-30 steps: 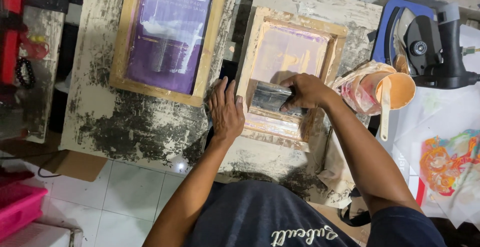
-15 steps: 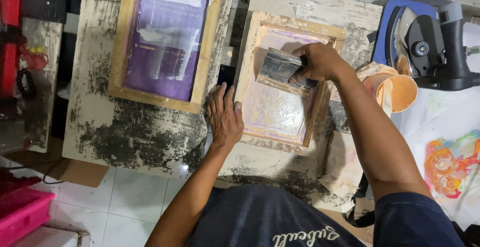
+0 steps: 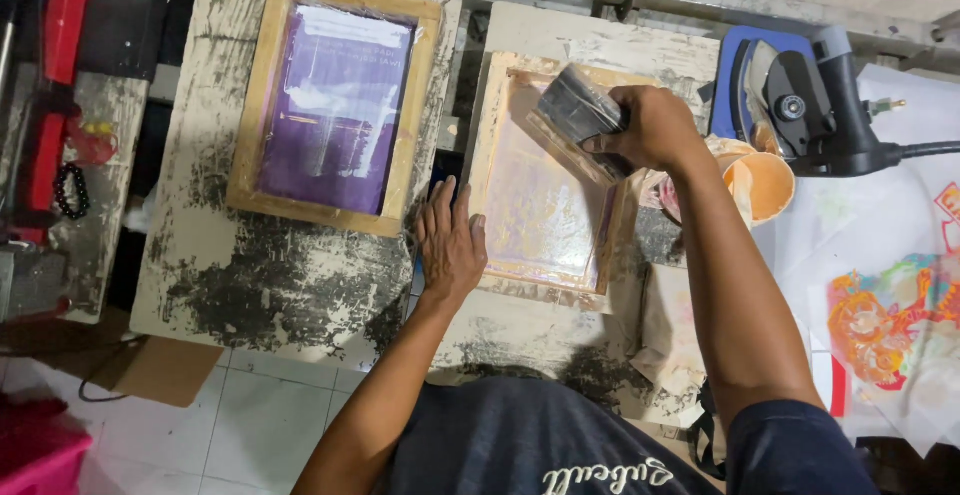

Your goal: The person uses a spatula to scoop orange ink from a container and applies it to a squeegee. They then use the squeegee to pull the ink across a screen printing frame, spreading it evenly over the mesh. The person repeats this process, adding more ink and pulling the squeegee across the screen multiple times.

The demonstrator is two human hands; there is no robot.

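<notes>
My right hand (image 3: 650, 127) grips a wide squeegee (image 3: 578, 117) with a dark blade, held over the upper right part of a wooden screen-printing frame (image 3: 497, 115) with a pale pinkish mesh. My left hand (image 3: 452, 242) lies flat, fingers spread, pressing on that frame's left side near its lower corner. The frame rests on a worn, ink-stained white board (image 3: 590, 40) right in front of me.
A second wooden frame with purple mesh (image 3: 335, 105) lies on another stained board to the left. An orange cup (image 3: 765, 183) and a black and blue heat tool (image 3: 810, 105) stand at the right, beside colourful printed sheets (image 3: 890, 315). Red equipment (image 3: 55, 75) is at far left.
My right hand has carried the squeegee from the frame's near edge up to its far right part. My left hand stayed pressed on the frame's left side.
</notes>
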